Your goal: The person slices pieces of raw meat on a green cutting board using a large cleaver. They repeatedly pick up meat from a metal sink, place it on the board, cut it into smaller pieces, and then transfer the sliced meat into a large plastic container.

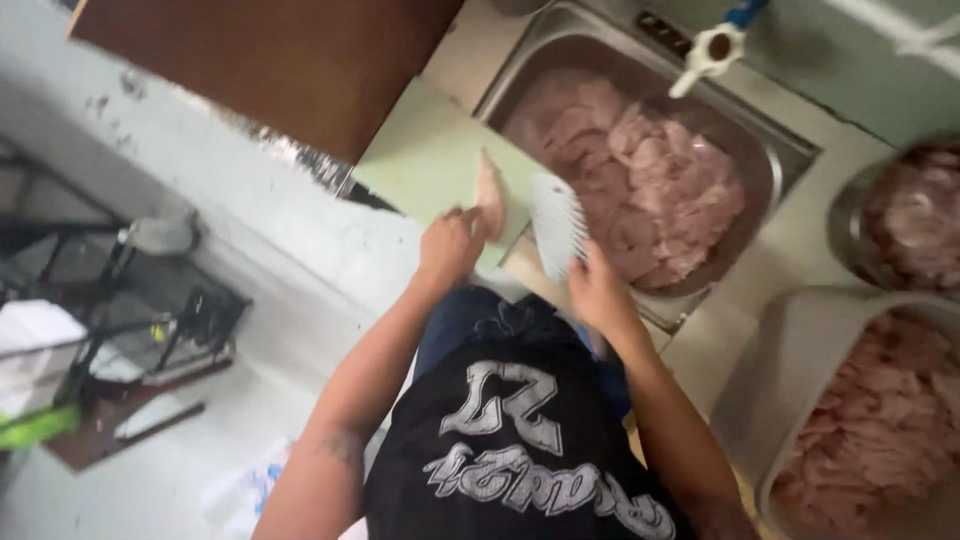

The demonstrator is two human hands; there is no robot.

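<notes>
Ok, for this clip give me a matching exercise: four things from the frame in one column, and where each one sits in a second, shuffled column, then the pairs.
Things:
1. pale strip of meat
2. white toothed tool
3. metal sink
4. white tub of meat

Places:
A. at the lower right, beside the counter edge
B. in the right hand
C. pinched in the left hand over the green board
D. beyond the hands, under the white tap, filled with pink meat

Pairs: 1-C, 2-B, 3-D, 4-A
</notes>
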